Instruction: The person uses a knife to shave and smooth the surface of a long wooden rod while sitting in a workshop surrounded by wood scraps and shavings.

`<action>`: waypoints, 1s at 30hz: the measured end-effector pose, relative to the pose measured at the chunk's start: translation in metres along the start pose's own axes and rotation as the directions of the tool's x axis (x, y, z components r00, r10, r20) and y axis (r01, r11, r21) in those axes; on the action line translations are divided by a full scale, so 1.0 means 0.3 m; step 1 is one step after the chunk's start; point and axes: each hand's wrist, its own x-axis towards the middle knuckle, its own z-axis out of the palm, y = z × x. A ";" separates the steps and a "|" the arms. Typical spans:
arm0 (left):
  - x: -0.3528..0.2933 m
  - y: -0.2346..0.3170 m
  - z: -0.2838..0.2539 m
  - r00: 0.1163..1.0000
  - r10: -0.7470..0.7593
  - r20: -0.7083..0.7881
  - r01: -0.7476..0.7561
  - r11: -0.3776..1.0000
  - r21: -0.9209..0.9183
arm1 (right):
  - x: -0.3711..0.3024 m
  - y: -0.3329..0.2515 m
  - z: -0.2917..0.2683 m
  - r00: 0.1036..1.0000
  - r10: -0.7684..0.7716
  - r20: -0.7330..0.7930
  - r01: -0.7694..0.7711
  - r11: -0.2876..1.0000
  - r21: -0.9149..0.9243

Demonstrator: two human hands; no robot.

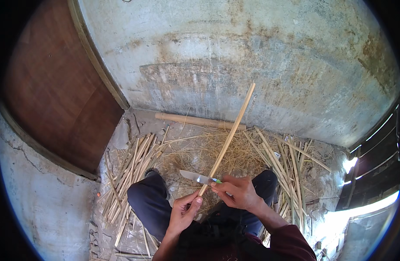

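Observation:
My left hand is closed round the lower end of a long, pale bamboo strip, which slants up and away to the right. In my right hand is a knife with a shiny blade and a partly hidden green and blue handle. The blade points left and lies across the strip, just above my left fingers. Where the edge meets the strip is too small to make out.
Bamboo strips lie in a left pile and a right pile, beside my bent knees. Thin shavings cover the floor between them. A bamboo pole lies along the stained wall. A brown door stands at the left.

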 end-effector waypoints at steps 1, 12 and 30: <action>-0.001 -0.006 -0.002 0.999 0.033 -0.015 -0.033 0.999 0.014 | 0.003 -0.004 0.001 1.000 -0.004 -0.031 0.004 1.000 -0.006; -0.026 -0.007 0.002 0.990 0.119 -0.072 -0.111 0.988 0.107 | 0.028 0.032 -0.079 0.976 0.098 -0.193 -0.103 0.995 -0.013; -0.033 0.045 0.022 0.929 0.337 -0.152 -0.259 0.887 0.383 | -0.014 0.014 -0.064 0.996 0.003 -0.086 -0.004 1.000 -0.014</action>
